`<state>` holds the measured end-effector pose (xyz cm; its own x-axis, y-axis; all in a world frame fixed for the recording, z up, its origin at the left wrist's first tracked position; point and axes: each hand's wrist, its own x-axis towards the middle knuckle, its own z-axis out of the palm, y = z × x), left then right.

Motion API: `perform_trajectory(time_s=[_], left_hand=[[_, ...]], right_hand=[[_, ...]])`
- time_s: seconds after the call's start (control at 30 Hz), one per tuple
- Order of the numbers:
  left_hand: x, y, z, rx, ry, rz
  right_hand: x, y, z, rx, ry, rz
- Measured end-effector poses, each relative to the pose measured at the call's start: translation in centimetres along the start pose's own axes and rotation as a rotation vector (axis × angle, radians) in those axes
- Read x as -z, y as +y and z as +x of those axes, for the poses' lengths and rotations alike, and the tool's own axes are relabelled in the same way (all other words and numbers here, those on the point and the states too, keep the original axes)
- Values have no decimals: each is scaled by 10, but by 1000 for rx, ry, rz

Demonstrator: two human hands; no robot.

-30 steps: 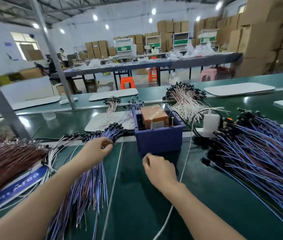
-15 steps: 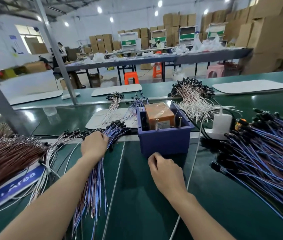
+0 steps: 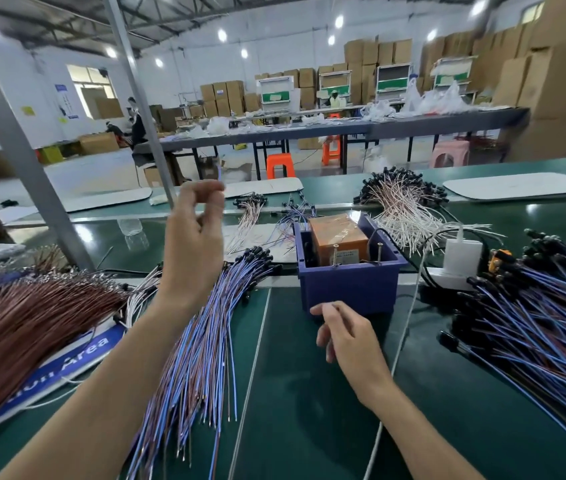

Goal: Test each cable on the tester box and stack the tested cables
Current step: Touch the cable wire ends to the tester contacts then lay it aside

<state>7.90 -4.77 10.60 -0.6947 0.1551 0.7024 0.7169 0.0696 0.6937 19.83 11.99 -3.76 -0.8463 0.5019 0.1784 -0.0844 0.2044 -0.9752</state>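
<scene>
My left hand [image 3: 195, 237] is raised above the bench and pinches the end of a thin blue cable [image 3: 221, 174], which shows blurred above my fingertips. Beneath it lies a fanned pile of blue and brown cables [image 3: 201, 341] with black ends. The tester box [image 3: 347, 271] is a blue tray holding an orange block [image 3: 338, 237] and two upright metal pins [image 3: 336, 254]. My right hand [image 3: 347, 337] hovers just in front of the box with fingers loosely curled, holding nothing. A large heap of blue cables [image 3: 534, 313] lies to the right.
A brown cable bundle [image 3: 21, 317] lies at the far left over a blue sign [image 3: 66, 362]. White-pink cables [image 3: 402, 209] lie behind the box, a white charger [image 3: 461, 254] to its right. A slanted metal post [image 3: 25, 161] rises at the left. A white cord [image 3: 399, 341] crosses the green bench.
My left hand has lifted from the cable pile up into the air with one cable pinched. My right hand has opened a little and stays in front of the box.
</scene>
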Motion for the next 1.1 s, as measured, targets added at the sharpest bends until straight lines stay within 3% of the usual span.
perform_trajectory(time_s=[0.17,0.3,0.47,0.6,0.73,0.9,0.97,1.1], left_hand=[[-21,39,-58,-387,-370,269],[-40,30,-105,-330,-681,465],[-49,22,-128,-384,-817,525],[-37,14,-123,-413,-816,600],[-16,8,-104,-554,-726,768],[-10,12,-86,-698,-358,839],[-21,27,-90,-791,-331,786],[-49,37,-111,-961,-441,698]], right_hand=[[23,-51,-1,-110,-19,890],[63,-77,-3,-27,-34,1281],[94,-68,-16,-81,129,1055],[117,-52,-22,-123,239,977],[133,-43,-24,-177,287,939],[110,-41,-28,-207,92,553],[88,-48,-28,-215,-20,443],[55,-56,-27,-238,-216,328]])
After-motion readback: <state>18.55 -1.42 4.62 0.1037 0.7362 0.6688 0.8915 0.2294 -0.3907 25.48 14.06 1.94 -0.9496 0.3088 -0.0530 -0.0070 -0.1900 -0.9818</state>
